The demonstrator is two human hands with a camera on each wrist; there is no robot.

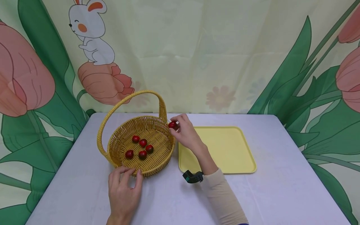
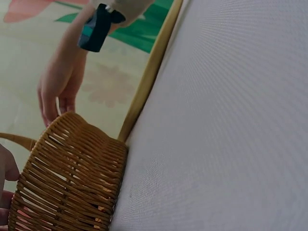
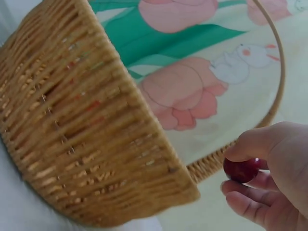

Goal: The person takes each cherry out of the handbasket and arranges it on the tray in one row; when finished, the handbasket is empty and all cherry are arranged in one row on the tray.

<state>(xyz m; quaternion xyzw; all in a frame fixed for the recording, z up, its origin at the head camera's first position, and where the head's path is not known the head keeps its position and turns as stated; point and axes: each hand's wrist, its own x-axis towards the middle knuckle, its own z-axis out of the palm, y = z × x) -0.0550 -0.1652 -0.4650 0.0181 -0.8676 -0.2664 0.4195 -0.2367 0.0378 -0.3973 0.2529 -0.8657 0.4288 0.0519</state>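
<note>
A dark red cherry [image 1: 172, 125] is pinched between the thumb and fingers of my right hand [image 1: 184, 132], at the right rim of the wicker basket [image 1: 167, 159], near the foot of its tall handle. The right wrist view shows the same cherry [image 3: 240, 170] just outside the rim. Several more cherries [image 1: 142, 143] lie spread over the basket's floor. My left hand [image 1: 123, 190] holds the basket's front rim; in the left wrist view only part of its fingers [image 2: 7, 166] shows at the edge.
Right of the basket, a yellow tray [image 1: 222, 150] lies flat on the white tablecloth [image 1: 270, 193], partly covered by my right forearm. A dark band [image 1: 193, 177] sits at the right wrist. Behind the table hangs a printed curtain [image 1: 239, 56] with flowers and a rabbit.
</note>
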